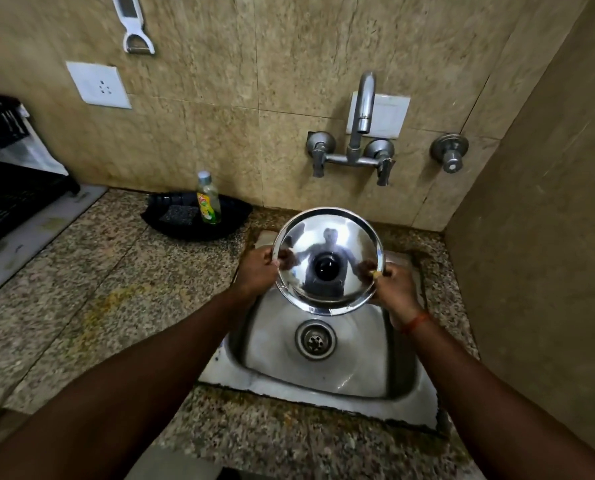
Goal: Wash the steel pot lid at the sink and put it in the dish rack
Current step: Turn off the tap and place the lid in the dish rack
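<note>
Both hands hold the steel pot lid (327, 261) up over the sink (358, 368), tilted so its shiny face and dark centre knob face the camera. The left hand (259, 270) curls round the left rim; the right hand (391, 289) pinches the right rim — fingers bent, thumbs on the front face. The tap (363, 109) stands above, on the wall.

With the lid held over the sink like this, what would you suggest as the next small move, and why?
Probably let the right hand go and open the tap handle: both it and the left hand grip the lid by its rim above the sink, and no water shows at the spout, so washing cannot start yet.
</note>
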